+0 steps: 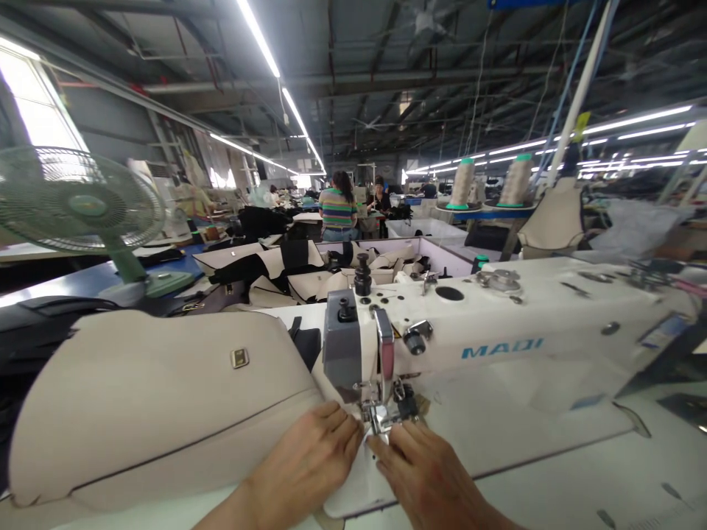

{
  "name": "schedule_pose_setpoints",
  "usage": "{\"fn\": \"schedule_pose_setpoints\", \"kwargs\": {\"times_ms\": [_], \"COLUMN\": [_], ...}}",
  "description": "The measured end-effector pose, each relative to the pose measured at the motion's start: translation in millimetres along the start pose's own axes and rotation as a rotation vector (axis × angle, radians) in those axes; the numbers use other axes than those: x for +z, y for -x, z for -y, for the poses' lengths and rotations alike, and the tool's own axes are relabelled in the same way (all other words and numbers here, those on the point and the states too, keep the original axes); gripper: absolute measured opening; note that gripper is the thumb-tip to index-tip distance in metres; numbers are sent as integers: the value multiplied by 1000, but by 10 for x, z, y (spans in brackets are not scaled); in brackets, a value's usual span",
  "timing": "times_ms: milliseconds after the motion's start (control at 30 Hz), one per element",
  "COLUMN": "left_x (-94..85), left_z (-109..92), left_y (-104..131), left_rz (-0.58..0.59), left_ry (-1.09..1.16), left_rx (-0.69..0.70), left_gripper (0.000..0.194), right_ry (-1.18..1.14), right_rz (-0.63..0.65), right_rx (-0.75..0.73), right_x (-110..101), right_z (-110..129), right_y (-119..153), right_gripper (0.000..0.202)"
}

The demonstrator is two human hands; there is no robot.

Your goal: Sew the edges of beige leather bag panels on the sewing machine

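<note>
Head view, sewing station. Both hands are seen at the bottom centre, laid flat on a white fabric piece (359, 486) at the needle area of a white MAQI sewing machine (497, 324).

Left hand (309, 460): palm down, fingers extended toward the presser foot (381, 421), fingertips just left of it. Nothing is enclosed; the grip is flat and spread, pressing on the fabric.

Right hand (423, 467): palm down, fingers pointed up and left, fingertips just below and right of the presser foot. The grip is likewise flat, pressing rather than clasping.

The white fabric piece lies on the desk (579, 471) under the presser foot, between and beneath both hands; its near edge curves below the left hand.

A large beige upholstery cover (149, 405) with a dark seam line and a small metal tag (239, 358) lies to the left, touching the machine head.

Noted behind: a green desk fan (82, 206) at far left; two thread cones (461, 184) on a stand at right; a bin of beige and black cut pieces (309, 276); a person in a striped shirt (337, 210) standing well apart, back turned.
</note>
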State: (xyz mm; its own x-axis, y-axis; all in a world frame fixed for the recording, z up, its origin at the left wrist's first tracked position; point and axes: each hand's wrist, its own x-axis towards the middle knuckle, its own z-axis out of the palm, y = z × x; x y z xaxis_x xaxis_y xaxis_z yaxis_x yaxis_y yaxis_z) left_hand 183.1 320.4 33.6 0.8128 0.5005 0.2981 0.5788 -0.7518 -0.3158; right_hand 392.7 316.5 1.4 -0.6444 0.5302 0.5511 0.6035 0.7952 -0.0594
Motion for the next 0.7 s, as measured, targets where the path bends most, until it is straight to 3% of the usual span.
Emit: {"fn": "schedule_pose_setpoints", "kwargs": {"times_ms": [400,700], "left_x": [58,42], "left_z": [8,9], "left_y": [-45,-50], "left_rz": [45,66], "left_ry": [-48,-79], "left_rx": [-26,-25], "left_gripper": [19,16], "right_ry": [-19,-60], "right_rz": [120,113], "right_rx": [64,65], "right_x": [-23,-31], "right_z": [3,11], "right_y": [9,40], "right_gripper": [14,15]}}
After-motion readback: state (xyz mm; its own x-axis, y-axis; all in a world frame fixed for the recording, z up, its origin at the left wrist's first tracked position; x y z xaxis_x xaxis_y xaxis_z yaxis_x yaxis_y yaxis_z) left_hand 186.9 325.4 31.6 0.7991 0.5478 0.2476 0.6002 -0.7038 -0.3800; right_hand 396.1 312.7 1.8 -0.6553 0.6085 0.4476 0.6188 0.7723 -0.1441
